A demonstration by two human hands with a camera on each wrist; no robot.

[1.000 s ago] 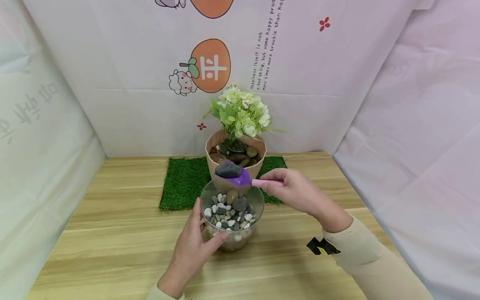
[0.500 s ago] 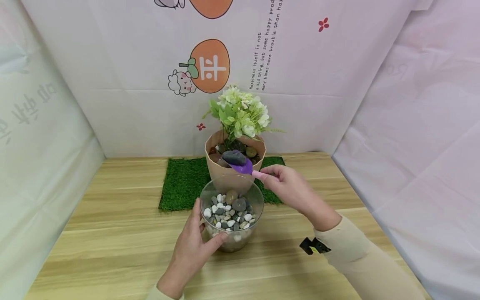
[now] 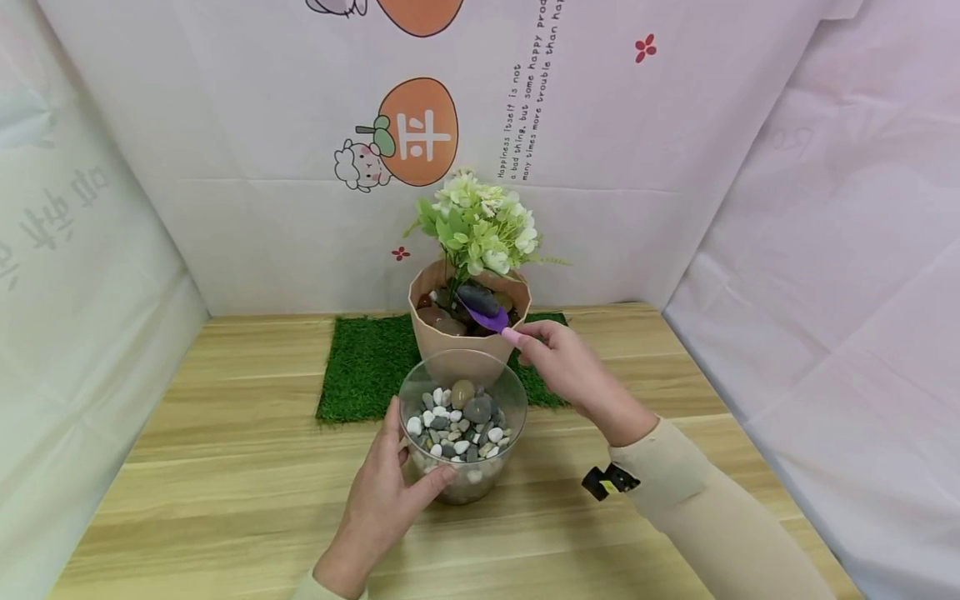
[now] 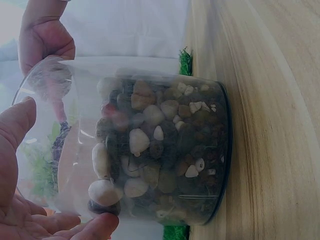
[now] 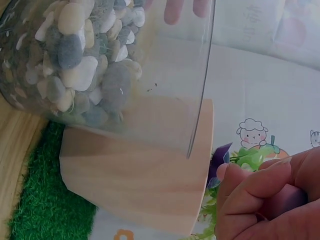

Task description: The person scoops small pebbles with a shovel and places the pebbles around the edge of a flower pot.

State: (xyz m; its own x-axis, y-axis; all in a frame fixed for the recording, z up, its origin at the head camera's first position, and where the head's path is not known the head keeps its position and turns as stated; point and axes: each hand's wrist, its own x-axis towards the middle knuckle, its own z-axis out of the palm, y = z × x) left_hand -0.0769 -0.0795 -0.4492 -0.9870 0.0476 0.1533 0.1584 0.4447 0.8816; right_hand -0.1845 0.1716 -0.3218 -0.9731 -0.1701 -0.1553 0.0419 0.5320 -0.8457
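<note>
My right hand (image 3: 566, 367) pinches the pink handle of a small purple shovel (image 3: 489, 318). A dark grey stone (image 3: 477, 298) lies on its blade, tilted just inside the rim of a beige flower pot (image 3: 450, 354). In that pot stand white and green flowers (image 3: 483, 225) among large stones. With thumb and fingers spread round its near left side, my left hand (image 3: 386, 492) holds a clear plastic container (image 3: 462, 483). White and grey pebbles (image 4: 150, 135) fill its lower part, with a few bigger stones on top. In the right wrist view the handle is mostly hidden by my fingers.
The pot stands on a green artificial grass mat (image 3: 360, 375) on a wooden table (image 3: 225, 475). White printed cloth (image 3: 277, 242) hangs behind the table and along both sides. The clear container stands right in front of the pot.
My right hand has moved forward and left, carrying the shovel and the dark stone from above the clear container to inside the pot's rim. The left hand has stayed put.
</note>
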